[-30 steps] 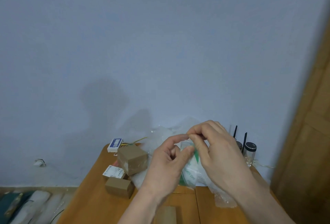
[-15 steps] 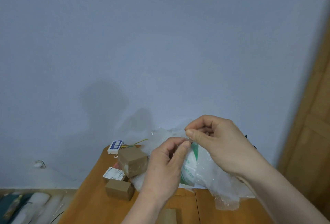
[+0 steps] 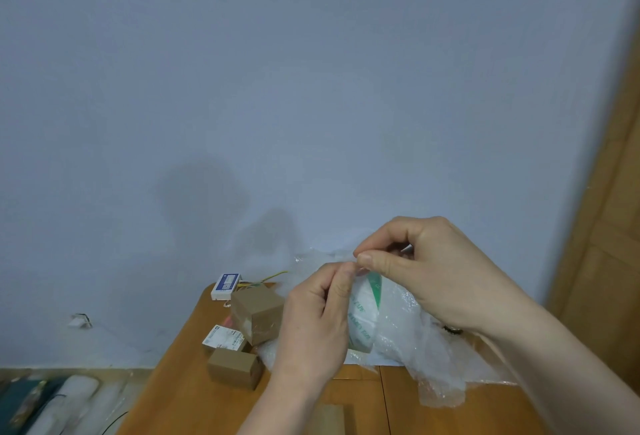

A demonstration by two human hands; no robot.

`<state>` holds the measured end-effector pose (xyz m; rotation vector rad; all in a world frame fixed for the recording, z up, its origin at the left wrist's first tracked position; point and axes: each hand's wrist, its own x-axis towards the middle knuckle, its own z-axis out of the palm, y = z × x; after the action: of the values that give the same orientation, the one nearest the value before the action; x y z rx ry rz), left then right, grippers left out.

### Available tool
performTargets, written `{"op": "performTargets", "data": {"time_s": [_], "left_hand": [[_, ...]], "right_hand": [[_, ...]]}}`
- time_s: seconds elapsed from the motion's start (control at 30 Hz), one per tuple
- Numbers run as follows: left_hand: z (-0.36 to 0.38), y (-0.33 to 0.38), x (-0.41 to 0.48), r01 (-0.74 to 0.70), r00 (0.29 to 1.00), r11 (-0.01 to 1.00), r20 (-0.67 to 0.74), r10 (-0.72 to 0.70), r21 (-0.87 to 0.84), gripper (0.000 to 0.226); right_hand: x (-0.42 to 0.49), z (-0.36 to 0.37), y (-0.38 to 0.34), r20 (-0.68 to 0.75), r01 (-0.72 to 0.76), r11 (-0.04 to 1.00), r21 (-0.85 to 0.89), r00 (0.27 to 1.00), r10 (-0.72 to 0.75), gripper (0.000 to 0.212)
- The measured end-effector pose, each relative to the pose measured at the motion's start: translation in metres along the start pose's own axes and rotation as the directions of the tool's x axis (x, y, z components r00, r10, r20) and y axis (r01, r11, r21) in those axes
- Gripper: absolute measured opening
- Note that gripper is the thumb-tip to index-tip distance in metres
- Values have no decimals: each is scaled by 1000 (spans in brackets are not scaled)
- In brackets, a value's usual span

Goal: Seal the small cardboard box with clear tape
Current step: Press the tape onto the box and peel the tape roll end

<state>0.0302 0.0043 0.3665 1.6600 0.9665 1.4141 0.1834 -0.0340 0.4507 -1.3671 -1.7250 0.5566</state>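
A smooth wooden table with a rounded edge is the landmark. At its far middle lies a crumpled heap of clear bubble wrap. Above the table's centre, the left hand grips a roll of clear tape with green lettering, while the right hand pinches the tape's free end between thumb and forefinger. On the table's left half sit three brown cardboard boxes: a cube-shaped one, a flatter one nearer, and a white-labelled one between them. At the far left corner lies one white-and-blue carton.
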Motion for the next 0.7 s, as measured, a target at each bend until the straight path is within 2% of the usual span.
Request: {"op": "performTargets", "data": {"time_s": [0.17, 0.27, 0.4, 0.6, 0.7], "left_hand": [[1, 1, -3, -57, 997, 995, -54, 62, 80, 36], [1, 0, -5, -146, 978, 963, -116, 175, 226, 23], [-1, -3, -6, -254, 936, 891, -137, 325, 376, 23], [0, -2, -8, -253, 925, 903, -187, 331, 347, 38], [-1, -2, -7, -249, 926, 907, -192, 325, 339, 33]], "right_hand": [[0, 1, -6, -36, -47, 996, -81, 998, 45, 14], [-1, 4, -6, -61, -102, 993, -66, 993, 98, 21], [-3, 5, -9, -51, -125, 991, -47, 991, 122, 23], [0, 6, -15, 10, -169, 980, 108, 986, 169, 21], [4, 3, -17, 24, -164, 980, 113, 986, 163, 17]]}}
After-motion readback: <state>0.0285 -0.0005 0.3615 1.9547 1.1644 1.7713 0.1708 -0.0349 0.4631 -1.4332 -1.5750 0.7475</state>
